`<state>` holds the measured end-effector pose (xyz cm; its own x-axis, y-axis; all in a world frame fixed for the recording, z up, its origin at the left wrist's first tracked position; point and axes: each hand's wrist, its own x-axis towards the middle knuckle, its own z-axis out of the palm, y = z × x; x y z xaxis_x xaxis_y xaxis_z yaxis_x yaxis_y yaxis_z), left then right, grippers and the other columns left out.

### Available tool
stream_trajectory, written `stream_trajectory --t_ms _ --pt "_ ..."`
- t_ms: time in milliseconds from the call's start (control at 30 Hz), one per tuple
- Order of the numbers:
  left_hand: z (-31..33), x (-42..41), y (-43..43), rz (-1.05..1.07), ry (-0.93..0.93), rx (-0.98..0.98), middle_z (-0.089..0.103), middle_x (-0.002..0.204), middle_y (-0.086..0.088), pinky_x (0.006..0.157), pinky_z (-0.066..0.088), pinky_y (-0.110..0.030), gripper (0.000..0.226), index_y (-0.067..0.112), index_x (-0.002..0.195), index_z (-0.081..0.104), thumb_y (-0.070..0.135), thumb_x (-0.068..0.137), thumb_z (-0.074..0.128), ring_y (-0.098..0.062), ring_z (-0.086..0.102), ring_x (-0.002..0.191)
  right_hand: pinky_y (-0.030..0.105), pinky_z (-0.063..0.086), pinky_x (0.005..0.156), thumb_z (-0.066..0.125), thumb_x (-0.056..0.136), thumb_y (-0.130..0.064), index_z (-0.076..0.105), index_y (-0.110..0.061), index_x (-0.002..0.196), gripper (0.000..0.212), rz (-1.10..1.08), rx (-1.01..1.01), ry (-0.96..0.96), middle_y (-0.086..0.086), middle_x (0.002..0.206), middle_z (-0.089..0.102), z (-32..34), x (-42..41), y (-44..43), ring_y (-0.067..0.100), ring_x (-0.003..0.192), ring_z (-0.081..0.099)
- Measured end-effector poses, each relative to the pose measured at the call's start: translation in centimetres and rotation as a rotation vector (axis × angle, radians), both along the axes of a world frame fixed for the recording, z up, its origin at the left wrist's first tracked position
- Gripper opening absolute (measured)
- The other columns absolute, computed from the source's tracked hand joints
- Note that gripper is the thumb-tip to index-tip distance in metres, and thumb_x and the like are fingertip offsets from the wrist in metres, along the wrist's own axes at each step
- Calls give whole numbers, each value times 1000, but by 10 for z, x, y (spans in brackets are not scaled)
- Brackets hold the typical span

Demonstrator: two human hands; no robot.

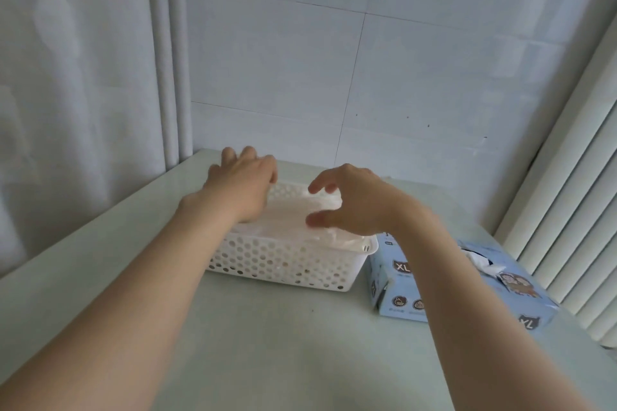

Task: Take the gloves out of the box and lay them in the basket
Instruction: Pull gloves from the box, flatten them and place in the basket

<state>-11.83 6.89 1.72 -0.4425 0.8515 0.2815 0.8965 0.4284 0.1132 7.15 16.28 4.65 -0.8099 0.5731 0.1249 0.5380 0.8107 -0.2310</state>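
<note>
Inside the basket (pixel 293 260) gloves (pixel 287 213) lie lengthwise, left hand (pixel 243 183) and right hand (pixel 350 200) released above.

The left hand (pixel 242 185) covers the far left corner of the basket (pixel 287 264), and the right forearm crosses the box (pixel 467 280), hiding much of its top opening. Small print on the box is unreadable. Both arms run off the bottom edge.

Head-worn view, forward and down, close over the table (pixel 267 344).
</note>
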Motion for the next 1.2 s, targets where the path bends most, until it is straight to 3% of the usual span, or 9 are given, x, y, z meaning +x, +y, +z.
stream_trajectory --t_ms 133,333,467,600,767,867,967,1100,1200 --pt "10 20 -3 -198 -346 -345 47 153 3 118 36 -44 47 44 152 43 51 106 46 -24 47 139 40 49 95 87 82 -45 57 -36 145 71 -37 -14 -189 -8 131 54 -11 -2 3 17 120 52" --pt "6 28 1 -201 -426 -492 42 162 8 119 38 -42 64 45 159 34 54 100 57 -20 47 143 44 60 92 83 85 -40 73 -30 126 43 -77 -57 -137 3 120 64 -32 -8 9 24 106 65" --pt "6 30 0 -189 -438 -493 46 159 8 117 39 -40 59 40 157 41 55 101 54 -20 50 140 43 62 88 86 81 -42 75 -31 121 43 -65 -54 -109 1 115 65 -31 -7 10 22 98 69" --pt "6 41 4 -201 -258 -348 64 122 -3 103 39 -42 39 26 107 64 45 111 30 -22 53 103 30 55 83 94 74 -45 74 -31 125 56 -23 -79 0 -6 120 69 -21 4 11 11 101 67" --pt "1 54 12 -149 -138 60 67 118 2 92 51 -43 29 28 108 73 25 103 45 -26 59 110 25 51 89 73 98 -33 80 -25 112 18 -27 50 358 -10 106 77 -10 33 12 8 95 66" --pt "-1 80 13 -219 -99 281 70 106 2 80 55 -38 23 20 106 70 19 102 47 -21 63 95 16 48 81 59 105 -20 80 -18 110 22 -128 70 434 -9 92 76 -13 57 20 6 81 67" --pt "-8 112 13 -380 -15 435 64 112 4 77 52 -33 23 18 116 66 15 103 47 -17 61 99 7 47 64 55 105 -14 76 -16 110 22 -247 80 451 -1 84 79 -23 86 27 11 72 71" --pt "-37 150 18 -602 109 389 55 115 0 82 54 -33 27 15 119 62 4 95 55 -18 54 103 37 60 70 49 92 -5 73 -18 103 29 -380 112 516 -4 80 73 -41 127 34 14 66 68" --pt "-61 173 21 -685 323 339 56 107 -6 83 52 -34 27 10 108 62 0 85 51 -21 50 96 34 57 80 63 81 -12 71 -24 99 23 -357 113 491 -8 91 69 -53 152 35 10 87 65"
